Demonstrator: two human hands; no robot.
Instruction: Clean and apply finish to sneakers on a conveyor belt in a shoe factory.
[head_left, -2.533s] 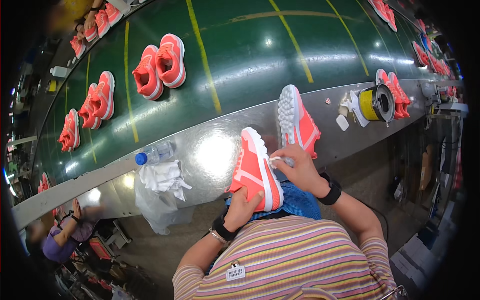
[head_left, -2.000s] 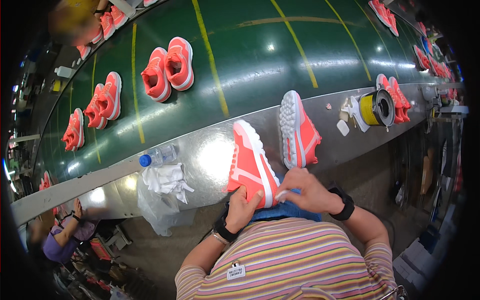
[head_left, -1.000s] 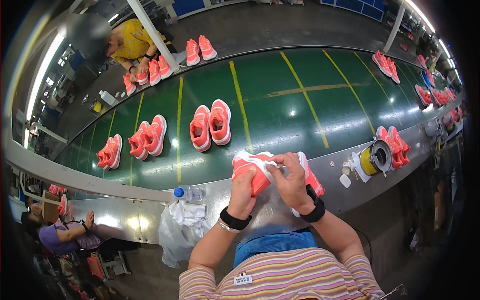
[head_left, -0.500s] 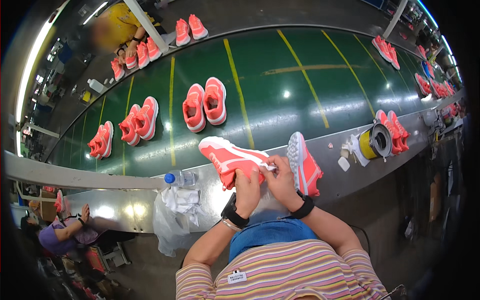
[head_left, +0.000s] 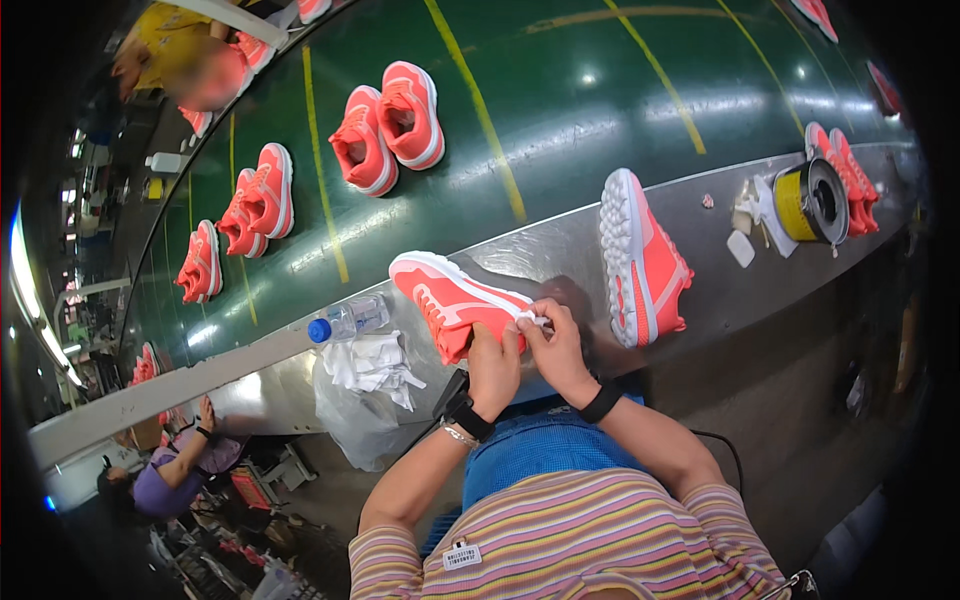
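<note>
The left hand [head_left: 495, 370] is closed around the heel end of a coral shoe [head_left: 452, 297], thumb and fingers gripping it. The shoe is held over the desk [head_left: 725, 275], toe pointing up and left, with the white edge of its sole along the upper side. The right hand [head_left: 558, 352] is nearly closed, fingertips pinching a small white cloth [head_left: 539, 320] at the heel, just beside the left hand. To the right, a second shoe [head_left: 652, 262] lies on its side on the desk, its bumpy white sole facing left. To the left are a bottle [head_left: 356, 318] with a blue cap, crumpled white rags [head_left: 375, 365] and a clear plastic bag [head_left: 357, 425] hanging over the edge. A yellow-and-black can [head_left: 795, 203] stands farther right. Beyond the desk, shoe pairs rest on a green conveyor belt [head_left: 570, 120].
</note>
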